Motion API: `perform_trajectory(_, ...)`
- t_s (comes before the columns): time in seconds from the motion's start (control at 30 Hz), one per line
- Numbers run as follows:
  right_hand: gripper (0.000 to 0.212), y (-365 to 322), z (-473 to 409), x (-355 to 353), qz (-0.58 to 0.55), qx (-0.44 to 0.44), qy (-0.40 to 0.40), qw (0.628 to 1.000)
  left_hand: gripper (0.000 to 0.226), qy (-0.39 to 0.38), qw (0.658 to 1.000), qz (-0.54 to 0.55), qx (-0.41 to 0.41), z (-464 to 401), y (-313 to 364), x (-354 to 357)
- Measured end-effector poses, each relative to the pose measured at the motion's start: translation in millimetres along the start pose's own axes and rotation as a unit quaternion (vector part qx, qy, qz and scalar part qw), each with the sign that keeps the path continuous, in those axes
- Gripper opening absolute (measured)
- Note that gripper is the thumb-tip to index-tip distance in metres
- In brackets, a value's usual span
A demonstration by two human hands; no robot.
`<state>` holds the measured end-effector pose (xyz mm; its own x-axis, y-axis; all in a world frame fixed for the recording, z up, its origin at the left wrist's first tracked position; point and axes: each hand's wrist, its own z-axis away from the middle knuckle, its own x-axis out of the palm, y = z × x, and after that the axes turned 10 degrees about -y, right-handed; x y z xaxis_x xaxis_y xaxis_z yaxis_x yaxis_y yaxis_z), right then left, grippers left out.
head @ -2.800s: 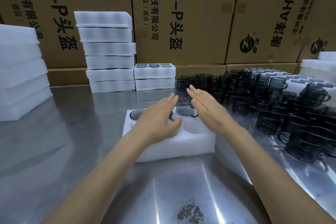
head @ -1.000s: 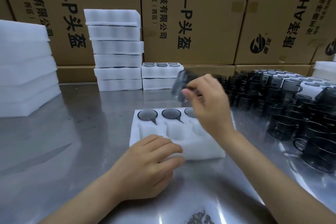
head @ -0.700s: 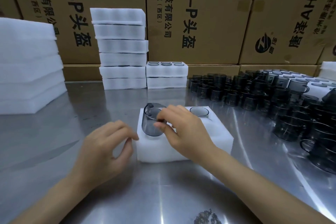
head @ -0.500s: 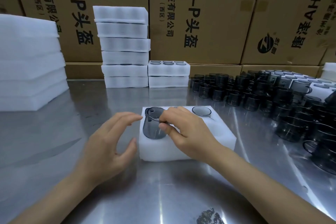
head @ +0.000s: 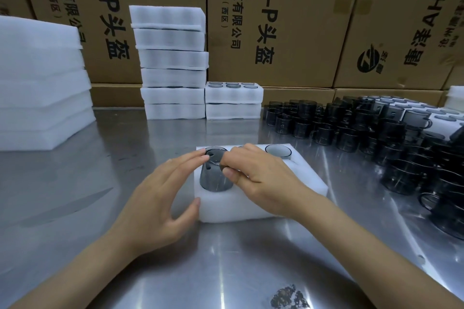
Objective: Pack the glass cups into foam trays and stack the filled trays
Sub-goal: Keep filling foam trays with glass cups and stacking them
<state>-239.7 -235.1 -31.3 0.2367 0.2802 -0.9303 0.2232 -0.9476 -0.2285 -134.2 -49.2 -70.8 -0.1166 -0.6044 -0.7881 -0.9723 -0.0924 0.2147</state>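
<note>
A white foam tray (head: pixel 308 183) lies on the steel table in front of me. A smoky grey glass cup (head: pixel 214 179) stands partly sunk in its front left pocket. My right hand (head: pixel 258 178) pinches the cup at its rim and handle. My left hand (head: pixel 163 198) is beside the tray's left edge, fingers straight, fingertips touching the cup's rim, thumb against the tray's side. Another cup (head: pixel 278 152) sits in the back right pocket; my right hand hides the middle pockets.
Many loose grey cups (head: pixel 364 130) crowd the table's right side. Stacks of foam trays (head: pixel 173 63) stand at the back, a shorter filled stack (head: pixel 233 100) beside them, foam sheets (head: pixel 40 88) at far left. Cardboard boxes (head: pixel 276 20) wall the rear.
My right hand fetched a cup from the right and set it into the front left pocket. My left hand left the tray's front edge and came up to touch the cup's rim.
</note>
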Motion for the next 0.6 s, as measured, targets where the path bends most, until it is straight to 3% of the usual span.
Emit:
perform_trajectory(0.23,0.014,-1,0,-2,0.038,0.011,-0.027,0.999,0.065,-0.021,1.000,0.000,-0.006,4,-1,3)
perform_trajectory(0.33,0.017,2,5,-3,0.017,0.021,0.022,0.999,0.069,-0.023,1.000,-0.017,0.000,4,-1,2)
perform_trajectory(0.43,0.042,6,10,-3,-0.012,0.035,0.056,0.998,0.075,-0.032,0.999,-0.044,0.005,4,-3,2)
perform_trajectory(0.5,0.058,6,10,1,-0.006,0.037,0.019,0.999,0.077,-0.047,0.997,-0.065,0.009,4,-4,3)
perform_trajectory(0.6,0.064,4,9,10,0.001,0.053,-0.025,0.998,0.077,-0.058,0.997,-0.055,0.005,5,-1,7)
